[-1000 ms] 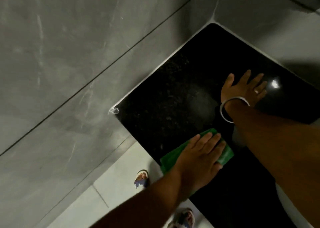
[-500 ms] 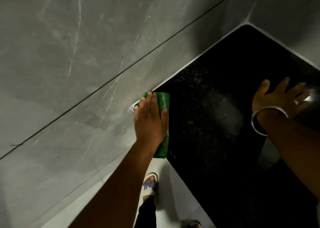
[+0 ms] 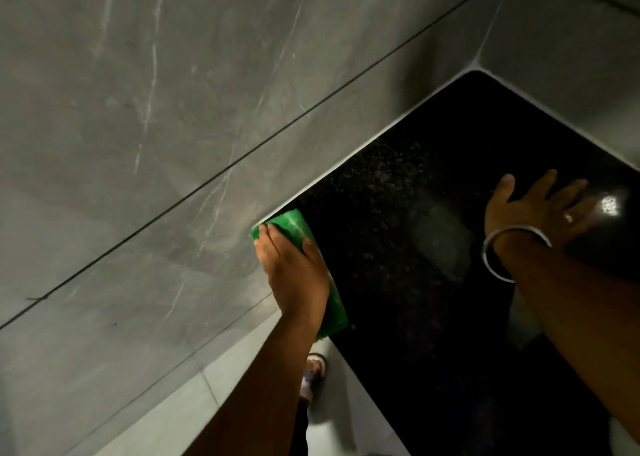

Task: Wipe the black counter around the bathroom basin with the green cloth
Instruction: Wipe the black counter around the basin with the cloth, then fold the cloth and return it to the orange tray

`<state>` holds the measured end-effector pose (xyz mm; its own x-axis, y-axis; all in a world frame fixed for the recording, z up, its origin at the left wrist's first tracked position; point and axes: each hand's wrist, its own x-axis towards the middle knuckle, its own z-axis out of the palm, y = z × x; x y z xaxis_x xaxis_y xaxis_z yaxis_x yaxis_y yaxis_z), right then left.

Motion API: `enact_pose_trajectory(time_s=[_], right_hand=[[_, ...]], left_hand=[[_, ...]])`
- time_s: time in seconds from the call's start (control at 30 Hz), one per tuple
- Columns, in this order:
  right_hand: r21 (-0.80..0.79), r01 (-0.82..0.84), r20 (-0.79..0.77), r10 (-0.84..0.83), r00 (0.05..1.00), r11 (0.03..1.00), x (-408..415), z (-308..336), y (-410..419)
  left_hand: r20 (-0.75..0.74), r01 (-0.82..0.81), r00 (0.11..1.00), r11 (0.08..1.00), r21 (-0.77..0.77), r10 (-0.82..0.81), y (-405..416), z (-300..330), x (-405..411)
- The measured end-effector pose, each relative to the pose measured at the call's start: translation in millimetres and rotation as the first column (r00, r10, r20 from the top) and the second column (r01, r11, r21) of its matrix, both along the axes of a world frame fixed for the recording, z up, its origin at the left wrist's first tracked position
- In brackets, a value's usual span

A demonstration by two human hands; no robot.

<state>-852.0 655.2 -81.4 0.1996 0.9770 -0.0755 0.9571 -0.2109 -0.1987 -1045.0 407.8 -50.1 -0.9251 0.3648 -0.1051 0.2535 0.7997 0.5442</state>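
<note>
The black speckled counter [image 3: 408,234] runs from the lower right up to a corner between two grey walls. My left hand [image 3: 294,272] presses the folded green cloth [image 3: 294,225] flat on the counter's front left corner, right against the side wall. Green shows ahead of the fingers and again behind the wrist. My right hand [image 3: 540,209], with a metal bangle and a ring, rests palm down with fingers spread on the counter farther right. The basin is not clearly in view.
Grey marble wall tiles [image 3: 173,126] fill the left and top. A bright light reflection [image 3: 609,206] shines on the counter by my right fingers. Below the counter edge lie pale floor tiles [image 3: 242,396] and my sandalled foot [image 3: 313,372].
My left hand slid the cloth from the front edge near my right arm leftward to the counter's corner by the wall, and stays there now. My right hand has kept its place.
</note>
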Motion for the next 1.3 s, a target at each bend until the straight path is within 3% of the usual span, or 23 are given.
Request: enact_pose_trajectory(time_s=[0.1,0.3,0.37,0.47,0.6,0.67,0.77,0.8,0.83,0.9,0.93,1.03,1.07,1.13,1.23,1.3], right_hand=[[0.024,0.003,0.014,-0.003,1.000,1.000,2,-3,-1],[0.032,0.007,-0.004,-0.007,1.000,0.999,4,-5,0],[0.025,0.012,0.010,-0.013,1.000,1.000,4,-5,0],[-0.002,0.009,0.013,-0.009,1.000,1.000,3,0,-2],[-0.048,-0.007,0.028,0.009,1.000,0.999,4,3,-1],[-0.090,-0.023,0.008,0.024,1.000,0.996,5,8,-2],[-0.138,-0.150,-0.048,0.144,0.988,0.979,14,20,-9],[-0.119,-0.206,-0.097,0.195,0.976,0.971,22,28,-18],[-0.068,-0.230,-0.161,0.217,0.963,0.971,30,37,-31],[0.065,-0.203,-0.282,0.213,0.936,0.977,50,59,-76],[0.084,-0.199,-0.304,0.215,0.928,0.976,56,65,-103],[-0.163,-0.201,-0.344,0.135,0.929,0.966,61,70,-180],[-0.284,-0.178,-0.373,0.062,0.926,0.942,55,72,-197],[-0.438,-0.179,-0.372,0.003,0.928,0.881,41,72,-210],[-0.581,-0.280,-0.302,0.117,0.946,0.764,27,81,-203],[-0.647,-0.275,-0.332,0.062,0.941,0.712,33,88,-201]], left_hand=[[0.042,0.131,0.991,0.989,-0.062,-0.128,-12,-5,17],[0.053,0.112,0.992,0.994,0.009,-0.112,-9,-4,-4],[0.019,0.286,0.958,0.958,-0.029,-0.286,-34,-10,25],[-0.116,0.559,0.798,0.798,-0.223,-0.591,-49,-17,34],[-0.095,0.747,0.536,0.523,-0.410,-0.839,1,-7,3],[-0.159,0.840,0.266,0.310,-0.445,-0.951,2,-5,22],[-0.172,0.917,-0.290,-0.222,-0.331,-0.941,-16,-10,70],[-0.169,0.895,-0.401,-0.346,-0.282,-0.900,-16,-7,76],[-0.175,0.884,-0.447,-0.404,-0.235,-0.877,-14,-3,76],[-0.249,0.907,-0.420,-0.392,-0.158,-0.873,-12,3,66],[-0.279,0.933,-0.359,-0.329,-0.148,-0.891,-17,3,56],[-0.292,0.974,-0.026,0.042,-0.225,-0.956,-32,5,18],[-0.218,0.944,0.037,0.106,-0.312,-0.975,-33,11,10],[-0.011,0.884,0.060,0.058,-0.464,-0.998,-26,23,4],[0.230,0.849,-0.080,-0.187,-0.494,-0.970,-3,41,4],[0.396,0.840,-0.164,-0.338,-0.424,-0.903,14,51,1]])
